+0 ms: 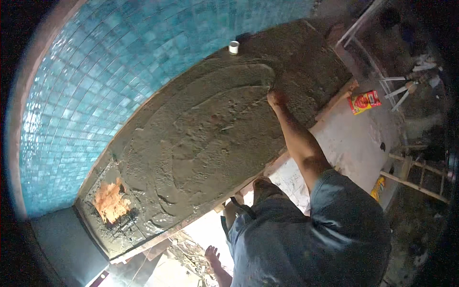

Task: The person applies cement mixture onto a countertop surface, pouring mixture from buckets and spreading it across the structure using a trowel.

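Wet grey cement (191,138) covers a long, curved-edged slab in front of me. My right hand (277,98) reaches far out over it, fingers closed low against the surface. Whatever it grips is dark and blurred, so I cannot make it out. Curved sweep marks run through the cement on that hand's far and left side. My left hand (213,256) hangs near my body, fingers spread and holding nothing. Toward the slab's left end, a ragged orange-tan patch (112,201) shows through the cement, with shiny wet mix around it.
A curved wall of blue-green tiles (105,91) borders the slab's far side. Beside it stands a short white cylinder (234,47). On the right lie a red-and-yellow packet (365,102) and a wooden ladder (416,178). Rubble (191,253) covers floor below the slab at lower left.
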A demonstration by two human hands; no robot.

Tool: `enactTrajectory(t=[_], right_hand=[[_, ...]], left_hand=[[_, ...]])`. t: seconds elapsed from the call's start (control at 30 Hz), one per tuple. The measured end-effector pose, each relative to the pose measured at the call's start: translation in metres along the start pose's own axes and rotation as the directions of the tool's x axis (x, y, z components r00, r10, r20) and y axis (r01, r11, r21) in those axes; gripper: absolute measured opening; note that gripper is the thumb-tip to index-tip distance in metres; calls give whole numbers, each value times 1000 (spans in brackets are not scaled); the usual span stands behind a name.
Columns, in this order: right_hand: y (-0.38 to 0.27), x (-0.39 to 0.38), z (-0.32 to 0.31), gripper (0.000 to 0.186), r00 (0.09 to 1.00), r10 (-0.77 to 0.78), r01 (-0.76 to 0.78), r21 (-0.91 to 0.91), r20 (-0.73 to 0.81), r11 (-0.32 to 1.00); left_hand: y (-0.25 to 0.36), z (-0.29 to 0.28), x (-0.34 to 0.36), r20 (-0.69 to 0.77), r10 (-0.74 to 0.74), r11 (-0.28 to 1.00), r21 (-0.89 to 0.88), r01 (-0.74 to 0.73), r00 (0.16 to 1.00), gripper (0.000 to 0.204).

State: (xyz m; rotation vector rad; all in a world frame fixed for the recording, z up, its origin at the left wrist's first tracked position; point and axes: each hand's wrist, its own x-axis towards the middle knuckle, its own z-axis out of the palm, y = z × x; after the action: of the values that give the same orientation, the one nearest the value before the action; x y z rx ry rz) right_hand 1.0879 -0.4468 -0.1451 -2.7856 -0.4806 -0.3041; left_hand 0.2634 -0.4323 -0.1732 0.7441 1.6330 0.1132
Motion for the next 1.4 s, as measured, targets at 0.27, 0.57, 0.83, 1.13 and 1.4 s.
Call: enactTrajectory(t=[0.27,0.57,0.83,1.13,1.4], right_hand=[[68,-90,-91,30,971,-154,96,293,183,951],[245,-52,-108,30,962,152,-218,302,228,928],[173,-37,-35,45,938,99,-201,290,332,935],[-89,-196,-102,40,778,-375,34,562,504,826],[-56,-238,-93,20,893,-437,370,374,110,850]], left_hand=[[4,111,-7,93,-68,982,180,51,993,39],[38,195,-15,101,-23,954,299,-8,995,31],[72,217,1,217,151,926,310,-215,964,32],[-47,115,-38,43,27,993,111,-32,999,33],[-137,65,-57,196,76,891,428,-154,978,30]])
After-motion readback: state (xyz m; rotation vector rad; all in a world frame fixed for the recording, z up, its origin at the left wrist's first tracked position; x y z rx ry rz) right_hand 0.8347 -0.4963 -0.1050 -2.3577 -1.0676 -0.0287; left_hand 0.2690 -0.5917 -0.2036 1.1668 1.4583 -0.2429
